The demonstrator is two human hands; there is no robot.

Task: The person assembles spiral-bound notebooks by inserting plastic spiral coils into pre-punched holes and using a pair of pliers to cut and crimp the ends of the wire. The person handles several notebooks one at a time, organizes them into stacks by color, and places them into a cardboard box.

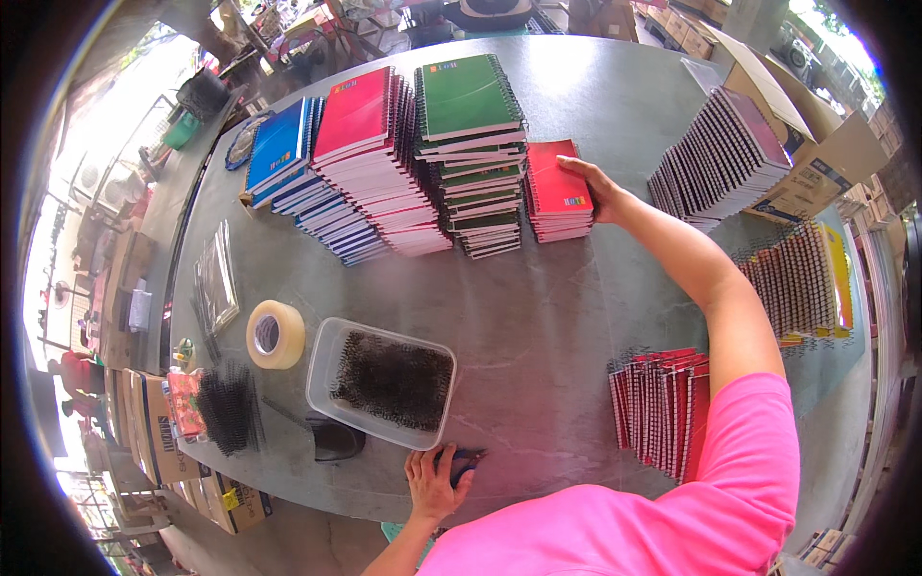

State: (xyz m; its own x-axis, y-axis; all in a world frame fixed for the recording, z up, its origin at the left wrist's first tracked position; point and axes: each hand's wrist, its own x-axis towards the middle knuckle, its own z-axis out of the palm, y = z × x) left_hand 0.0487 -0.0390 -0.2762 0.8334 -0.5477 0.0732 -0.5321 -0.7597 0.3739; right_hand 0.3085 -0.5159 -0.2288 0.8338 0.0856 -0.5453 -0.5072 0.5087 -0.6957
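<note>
My right hand [597,190] reaches far across the table to a short stack of red spiral notebooks [557,182]. Its thumb lies on the top cover and the fingers curl round the stack's right side, partly hidden. Close to the front edge, my left hand [437,485] is closed round a small dark hand tool with a pointed tip [468,463], perhaps pliers; the fingers cover part of it. Just beyond that hand stands a clear plastic tub [320,389] holding many black binding coils [396,379]. A tall pile of green notebooks [466,101] adjoins the red stack.
Pink-red [355,115] and blue notebook piles [279,154] stand at the far left. Right lie purple notebooks [715,158], an open carton [816,173], yellow-edged notebooks [792,283] and fanned red notebooks [658,413]. A tape roll [276,334] and loose black coils [229,408] lie left.
</note>
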